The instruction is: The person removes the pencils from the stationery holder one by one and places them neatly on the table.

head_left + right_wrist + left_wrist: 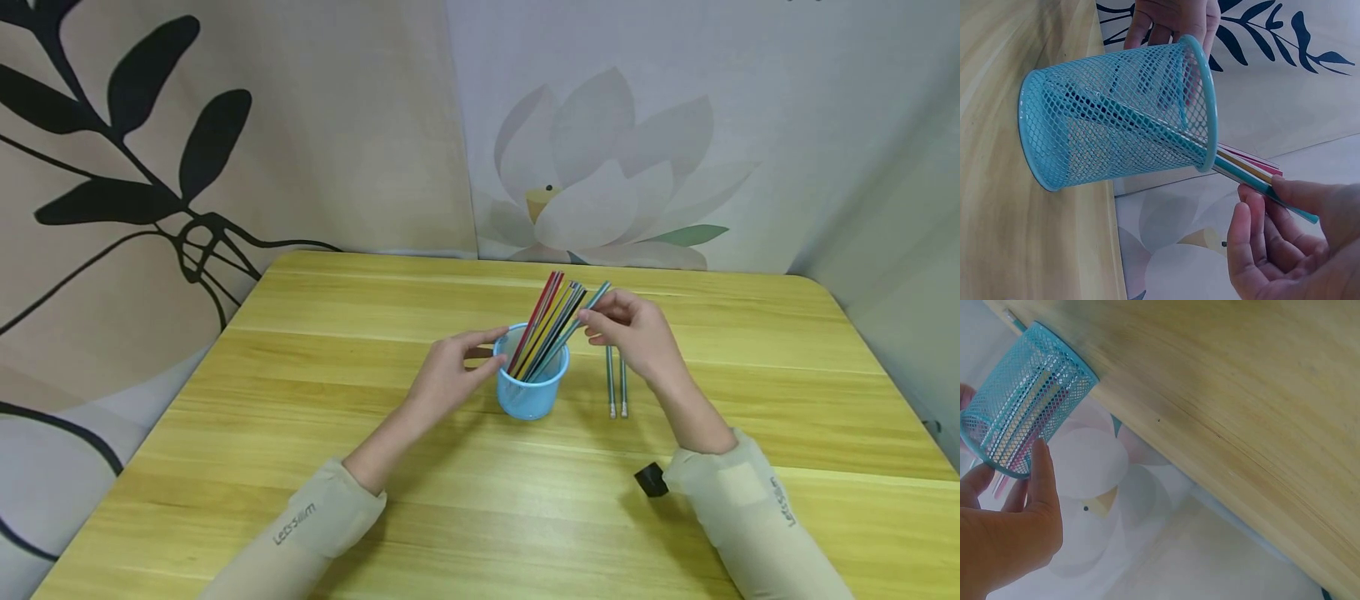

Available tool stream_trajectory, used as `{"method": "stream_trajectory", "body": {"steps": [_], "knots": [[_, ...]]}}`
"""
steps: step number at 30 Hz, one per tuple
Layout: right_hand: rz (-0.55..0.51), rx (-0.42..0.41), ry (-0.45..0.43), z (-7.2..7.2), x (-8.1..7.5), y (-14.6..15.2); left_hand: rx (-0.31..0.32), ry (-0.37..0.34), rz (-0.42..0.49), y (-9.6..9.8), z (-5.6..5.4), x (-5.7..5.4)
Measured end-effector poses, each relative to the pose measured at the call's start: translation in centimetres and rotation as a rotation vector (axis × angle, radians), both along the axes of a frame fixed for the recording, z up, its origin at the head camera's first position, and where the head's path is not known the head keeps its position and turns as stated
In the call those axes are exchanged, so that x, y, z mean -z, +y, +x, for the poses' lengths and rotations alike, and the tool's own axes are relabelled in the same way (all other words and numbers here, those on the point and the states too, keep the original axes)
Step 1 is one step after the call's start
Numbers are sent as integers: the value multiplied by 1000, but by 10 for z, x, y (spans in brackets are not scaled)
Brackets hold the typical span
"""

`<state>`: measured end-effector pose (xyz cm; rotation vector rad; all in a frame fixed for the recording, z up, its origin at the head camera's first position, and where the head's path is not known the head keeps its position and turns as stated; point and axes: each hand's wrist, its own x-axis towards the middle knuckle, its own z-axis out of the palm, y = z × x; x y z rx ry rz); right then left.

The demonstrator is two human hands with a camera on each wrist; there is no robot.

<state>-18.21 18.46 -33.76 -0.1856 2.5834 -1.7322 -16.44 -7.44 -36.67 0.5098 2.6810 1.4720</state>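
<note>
A light blue mesh pencil cup (528,406) stands upright on the table, holding several thin pencils in red, yellow, black and teal. My left hand (453,367) grips the cup by its left side near the rim; in the left wrist view its thumb and fingers (1043,478) touch the rim and mesh wall. My right hand (633,333) pinches the upper end of a teal pencil (1302,212) between thumb and fingers. That pencil leans right, its lower part inside the cup among the others. Through the mesh, the pencils' lower ends show only partly.
Two teal pencils (611,383) lie side by side on the wooden table (465,517), right of the cup, their far ends hidden by my right hand. A small black block (651,480) sits by my right cuff. Printed wall cloth (360,125) hangs behind the table.
</note>
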Motion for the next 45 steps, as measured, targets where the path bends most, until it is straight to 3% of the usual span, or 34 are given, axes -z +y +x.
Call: {"method": "stream_trajectory", "body": {"steps": [34,45], "knots": [[-52,60,93,-1,-17,15,5,-4,5,0,0,0],[-113,83,122,-2,-23,23,-6,-20,-2,1,0,0]]}}
